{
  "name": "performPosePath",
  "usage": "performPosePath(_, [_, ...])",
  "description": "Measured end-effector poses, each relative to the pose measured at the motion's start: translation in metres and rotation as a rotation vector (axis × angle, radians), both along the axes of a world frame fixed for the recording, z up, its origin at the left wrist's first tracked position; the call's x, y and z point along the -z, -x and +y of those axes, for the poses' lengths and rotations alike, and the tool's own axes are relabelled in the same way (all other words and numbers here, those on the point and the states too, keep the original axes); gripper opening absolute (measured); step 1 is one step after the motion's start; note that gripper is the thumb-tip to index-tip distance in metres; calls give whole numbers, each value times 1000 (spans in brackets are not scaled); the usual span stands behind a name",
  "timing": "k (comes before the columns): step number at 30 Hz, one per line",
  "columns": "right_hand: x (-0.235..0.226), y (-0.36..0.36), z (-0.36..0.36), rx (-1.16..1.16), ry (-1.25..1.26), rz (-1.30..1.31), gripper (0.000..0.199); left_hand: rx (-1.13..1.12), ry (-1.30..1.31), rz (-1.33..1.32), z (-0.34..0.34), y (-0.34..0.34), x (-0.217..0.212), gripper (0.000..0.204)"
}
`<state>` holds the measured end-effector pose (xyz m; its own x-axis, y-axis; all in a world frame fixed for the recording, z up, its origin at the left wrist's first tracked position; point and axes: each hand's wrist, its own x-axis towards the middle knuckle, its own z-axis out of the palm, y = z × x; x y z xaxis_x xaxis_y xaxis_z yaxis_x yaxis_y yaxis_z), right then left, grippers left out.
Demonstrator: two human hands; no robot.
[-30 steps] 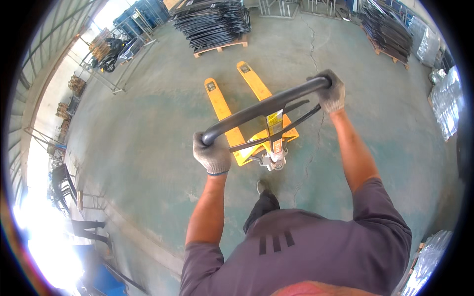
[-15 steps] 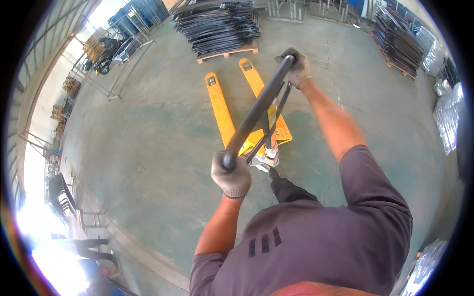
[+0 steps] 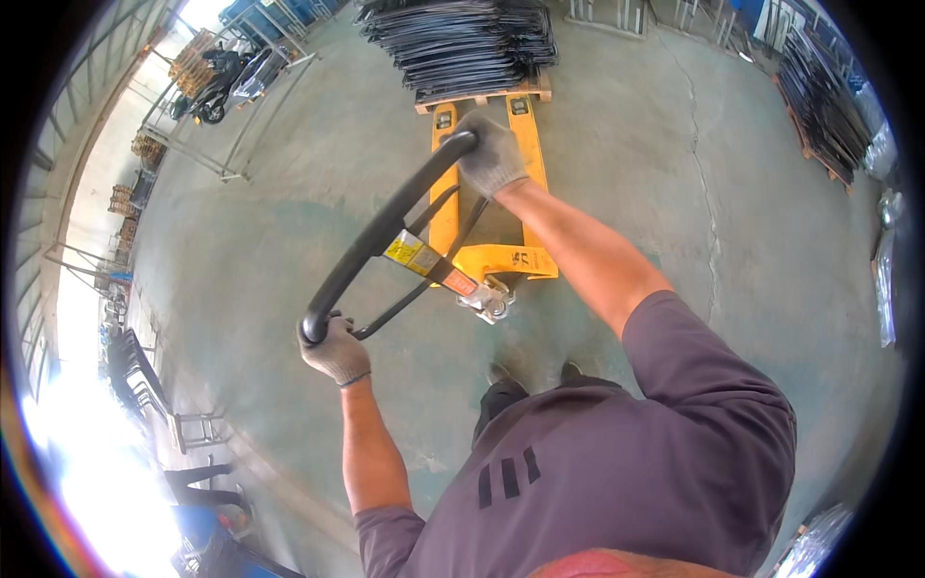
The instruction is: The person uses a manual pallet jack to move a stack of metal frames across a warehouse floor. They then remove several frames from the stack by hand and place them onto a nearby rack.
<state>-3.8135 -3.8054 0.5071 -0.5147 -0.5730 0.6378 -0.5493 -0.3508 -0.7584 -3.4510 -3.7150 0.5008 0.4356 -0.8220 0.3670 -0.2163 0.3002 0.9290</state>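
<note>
A yellow pallet jack (image 3: 506, 260) stands ahead of me on the floor, its two forks pointing away. Their tips meet the near side of a wooden pallet (image 3: 482, 96), which carries a tall stack of black metal frames (image 3: 462, 48). I grip the jack's black loop handle (image 3: 385, 217) at both ends, and it slants from near left to far right. My gloved left hand (image 3: 337, 352) is closed round the near end. At the far end, my gloved right hand (image 3: 491, 154) is wrapped round the bar. How far the forks reach under the pallet is hard to tell.
Another pallet of dark frames (image 3: 819, 106) stands at the far right, near plastic-wrapped goods (image 3: 884, 279). Metal racks (image 3: 207, 144) and a scooter (image 3: 214, 91) are at the far left. A long crack (image 3: 708, 193) runs along the floor on the right.
The jack's forks have swung round to line up with the pallet and come up to it. Both hands, still gripping the handle, have moved left with it.
</note>
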Motion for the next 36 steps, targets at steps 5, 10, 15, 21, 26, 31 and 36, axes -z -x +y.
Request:
performPosePath(5, [-25, -43, -61, 54, -68, 47, 17, 72, -62, -8, -156, -47, -43, 21])
performPosePath(10, [-34, -83, -101, 60, 76, 74, 20, 213, -106, -17, -341, -76, -59, 24])
performPosePath(15, [-38, -78, -162, 110, 62, 37, 12, 351, -129, -28, -476, -53, -47, 23])
performPosePath(21, [-41, -7, -261, 353, 59, 50, 12, 471, -102, -9, -567, 35, -57, 20])
performPosePath(26, [-54, 30, -322, 426, 116, 69, 18, 516, -108, -49, -649, 81, -71, 17])
performPosePath(31, [-61, 79, -376, 392, 154, 94, 18, 570, -117, -3, -703, 135, -79, 18])
performPosePath(36, [-63, 115, -421, 442, 102, 84, 17, 590, -123, -44, -759, 171, -84, 16])
